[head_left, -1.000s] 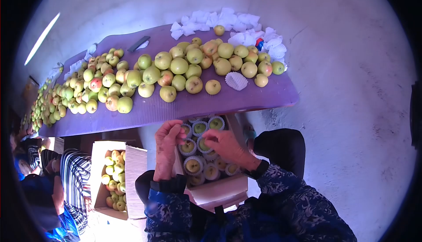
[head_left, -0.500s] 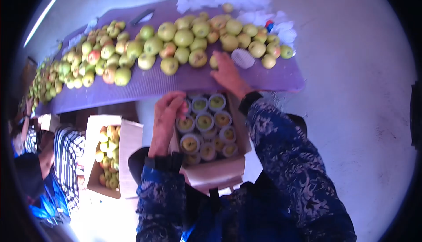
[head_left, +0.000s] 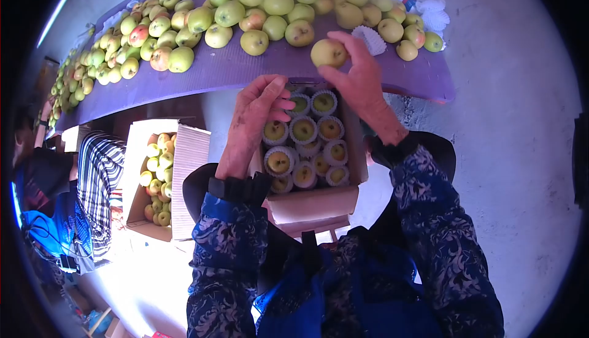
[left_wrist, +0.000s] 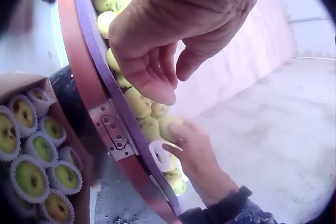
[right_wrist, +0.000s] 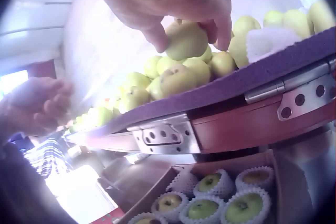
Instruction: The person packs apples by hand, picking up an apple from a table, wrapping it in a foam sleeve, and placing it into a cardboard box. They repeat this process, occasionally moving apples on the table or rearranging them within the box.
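Between its thumb and fingers, my right hand (head_left: 365, 86) grips a yellow-green apple (head_left: 328, 53) close over the front of the table. In the right wrist view the same apple (right_wrist: 187, 43) sits in the fingertips with its stem end up. My left hand (head_left: 254, 106) is held over the left side of a cardboard box (head_left: 316, 202), its fingers loosely curled with nothing showing in them. Inside that box are several apples (head_left: 303, 130) in white foam net sleeves. Beside the right fingers lies an unfilled foam net (head_left: 371, 39).
A long table with a purple cover (head_left: 257, 67) carries a heap of loose apples (head_left: 230, 14). More foam nets (head_left: 432, 7) are piled at its far right. To the left stands an open carton (head_left: 191, 181) of bare apples, with another person (head_left: 55, 197) beyond it.
My right hand went from over the box up to the table, took hold of an apple and now lifts it back towards me. The left hand has stayed by the box.
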